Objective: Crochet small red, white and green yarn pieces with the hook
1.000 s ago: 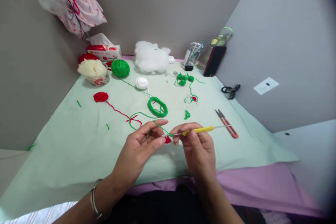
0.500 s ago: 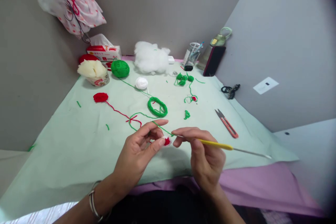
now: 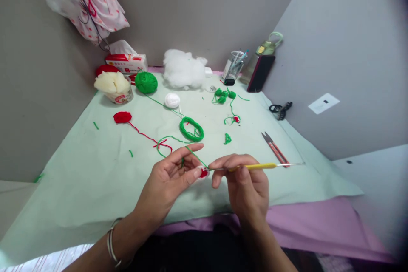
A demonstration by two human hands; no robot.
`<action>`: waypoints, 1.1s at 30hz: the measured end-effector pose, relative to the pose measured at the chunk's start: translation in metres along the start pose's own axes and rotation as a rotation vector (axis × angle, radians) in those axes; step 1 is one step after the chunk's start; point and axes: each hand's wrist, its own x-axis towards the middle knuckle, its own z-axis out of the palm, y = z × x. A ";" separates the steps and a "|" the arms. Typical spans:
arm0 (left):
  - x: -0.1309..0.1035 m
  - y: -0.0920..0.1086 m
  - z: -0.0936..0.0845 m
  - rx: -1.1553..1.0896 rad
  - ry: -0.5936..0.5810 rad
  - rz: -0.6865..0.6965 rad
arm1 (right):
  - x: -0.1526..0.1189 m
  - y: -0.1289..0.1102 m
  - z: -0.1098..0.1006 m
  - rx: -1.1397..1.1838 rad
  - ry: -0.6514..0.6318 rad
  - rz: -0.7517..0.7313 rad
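My left hand (image 3: 170, 182) pinches a small red and white crochet piece (image 3: 203, 173) between thumb and fingers, and green yarn (image 3: 196, 156) runs over its raised index finger. A crochet hook with a yellow handle (image 3: 259, 166) is gripped in my right hand (image 3: 248, 187); its tip meets the upper edge of the piece, beside the green strand. The hook's rear end points right, nearly level. Just beyond my hands lies a loose coil of green yarn (image 3: 191, 129). Farther left, a red crochet piece (image 3: 123, 117) trails a red strand.
Orange-handled snips (image 3: 276, 151) lie at the right. Along the back stand a cup (image 3: 119, 96), a green yarn ball (image 3: 146, 82), white stuffing (image 3: 184, 69), a clear cup (image 3: 235, 66), a phone (image 3: 261, 73) and a bottle. A white yarn ball (image 3: 172, 100) sits mid-table.
My right hand has turned the hook from a slant to nearly level and shifted slightly left, bringing its tip onto the small piece. My left hand has hardly moved.
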 end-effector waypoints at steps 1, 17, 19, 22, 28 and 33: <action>0.000 0.000 0.000 0.005 0.004 0.003 | -0.001 -0.001 0.000 -0.025 0.001 -0.011; 0.001 0.002 0.003 0.139 0.070 0.073 | -0.011 -0.004 -0.004 -0.401 -0.101 -0.247; 0.001 0.003 0.003 0.148 0.074 0.081 | -0.012 -0.003 -0.005 -0.426 -0.114 -0.272; 0.001 0.003 0.003 0.152 0.074 0.088 | -0.012 -0.002 -0.005 -0.413 -0.112 -0.309; 0.001 0.002 0.002 0.163 0.084 0.085 | -0.011 -0.001 -0.003 -0.387 -0.094 -0.286; -0.001 0.002 0.002 0.169 0.089 0.087 | -0.011 0.000 -0.003 -0.377 -0.093 -0.283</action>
